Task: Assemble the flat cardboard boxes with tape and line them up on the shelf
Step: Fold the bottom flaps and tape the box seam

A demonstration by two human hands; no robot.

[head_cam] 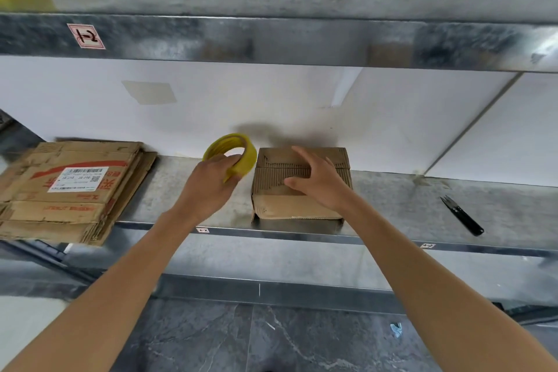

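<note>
A small folded-up cardboard box [280, 208] stands on the metal shelf [407, 199], near its front edge. My right hand [317, 184] rests on the box's top with straight fingers, pressing the flaps down. My left hand [208, 181] grips a yellow tape roll [238, 149], held upright just left of the box, fingers through its core. A stack of flat cardboard boxes [69, 190] lies at the shelf's left end, with a white label on top.
Black snips [462, 216] lie on the shelf to the right of the box. An upper metal shelf [271, 39] runs overhead. A white wall stands behind. Below is a lower shelf edge and dark tiled floor.
</note>
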